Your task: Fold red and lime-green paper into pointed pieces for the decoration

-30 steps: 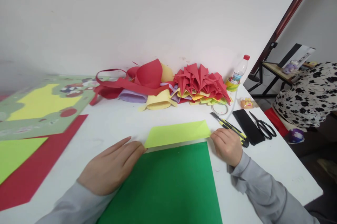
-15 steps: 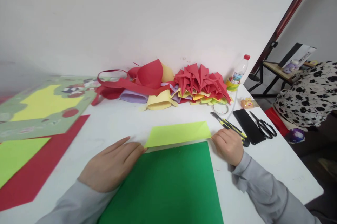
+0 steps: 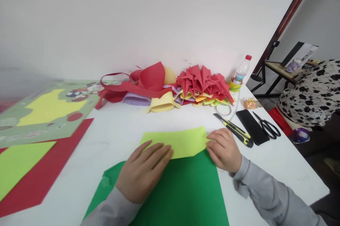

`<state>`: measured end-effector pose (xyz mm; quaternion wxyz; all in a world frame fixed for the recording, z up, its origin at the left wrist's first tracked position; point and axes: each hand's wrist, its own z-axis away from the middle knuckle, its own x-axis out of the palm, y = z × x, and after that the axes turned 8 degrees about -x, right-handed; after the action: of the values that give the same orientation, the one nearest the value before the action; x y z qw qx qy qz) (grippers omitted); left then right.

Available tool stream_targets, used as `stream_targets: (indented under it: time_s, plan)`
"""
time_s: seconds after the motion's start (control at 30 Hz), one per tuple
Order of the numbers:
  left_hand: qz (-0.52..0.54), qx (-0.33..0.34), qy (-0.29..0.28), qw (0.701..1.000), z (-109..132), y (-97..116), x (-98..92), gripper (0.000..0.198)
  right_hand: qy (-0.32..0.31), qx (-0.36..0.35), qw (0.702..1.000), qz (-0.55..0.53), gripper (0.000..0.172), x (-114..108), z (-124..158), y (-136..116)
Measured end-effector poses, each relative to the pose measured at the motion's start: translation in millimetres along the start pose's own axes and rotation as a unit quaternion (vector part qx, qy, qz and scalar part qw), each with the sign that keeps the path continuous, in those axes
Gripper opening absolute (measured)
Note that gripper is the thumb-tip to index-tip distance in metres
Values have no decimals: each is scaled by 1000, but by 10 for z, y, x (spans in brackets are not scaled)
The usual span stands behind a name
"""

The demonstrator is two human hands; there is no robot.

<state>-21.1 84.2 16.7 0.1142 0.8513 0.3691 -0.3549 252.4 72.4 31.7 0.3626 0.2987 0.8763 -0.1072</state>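
Note:
A folded yellow-green paper strip [image 3: 184,141] lies across the far edge of a green paper sheet [image 3: 183,190]. My left hand [image 3: 146,169] rests on the strip's left part with its fingers stretched out flat. At the strip's right end, my right hand [image 3: 224,148] pinches the corner between thumb and fingers, and that end looks slightly bent. Part of the green sheet is hidden under my left hand and sleeve; its left corner is creased.
Right of my hand lie a utility knife [image 3: 235,130], a black flat object [image 3: 252,126] and scissors [image 3: 267,125]. Folded red paper shapes [image 3: 202,80], a tape roll [image 3: 223,109] and a bottle [image 3: 240,73] stand behind. Red paper [image 3: 63,162] lies left. A person in floral clothing [image 3: 310,95] is at right.
My left hand has moved right, from the strip's left corner onto its surface. The strip has shifted nearer and now overlaps the green sheet. My right hand still pinches its right end.

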Motion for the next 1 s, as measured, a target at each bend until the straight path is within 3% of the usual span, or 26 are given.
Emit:
stream_targets:
  time_s: [0.2,0.4,0.57,0.8,1.0]
  plan:
    - [31,6,9,999,-37,217,-83,26,-15,-76,996,43,11,118,-83,-311]
    - [51,-8,-8,999,3,406,1,21,4,-90,994,62,18,133,-104,-334]
    - [63,-21,-1,998,34,427,59,34,6,-95,994,61,19,127,-114,-327]
    - [36,-6,-20,999,-38,475,-12,31,6,-110,992,56,22,169,-112,-358]
    - [77,-10,2,997,74,454,120,34,8,-96,994,53,22,172,-108,-365]
